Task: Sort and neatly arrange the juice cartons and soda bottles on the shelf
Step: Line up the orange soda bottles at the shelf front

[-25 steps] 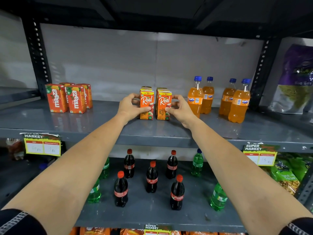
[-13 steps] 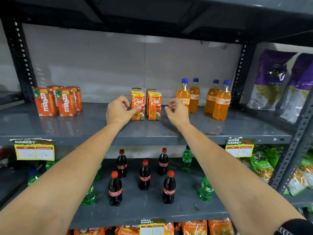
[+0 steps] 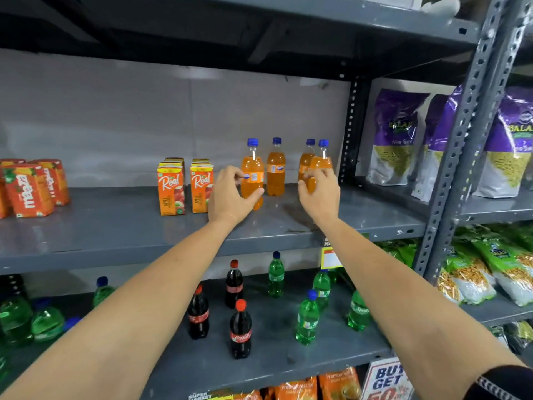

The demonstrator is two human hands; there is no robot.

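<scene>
On the grey middle shelf [image 3: 115,226] several orange Fanta bottles with blue caps stand at the right. My left hand [image 3: 227,194] wraps the front-left Fanta bottle [image 3: 252,171]. My right hand [image 3: 318,194] grips the front-right Fanta bottle [image 3: 323,161]. Between them, further back, stands another Fanta bottle [image 3: 276,167]. Two rows of Real juice cartons [image 3: 184,187] stand just left of my left hand. Red-orange Maaza cartons [image 3: 31,186] sit at the far left.
The lower shelf [image 3: 274,362] holds scattered Coca-Cola bottles [image 3: 240,330] and green soda bottles [image 3: 307,319]. Purple snack bags [image 3: 398,137] and green snack bags [image 3: 490,269] fill the bay to the right, past a perforated upright post [image 3: 458,157].
Both hands left the Real cartons, moved right and closed on the two front Fanta bottles. The view shifted right.
</scene>
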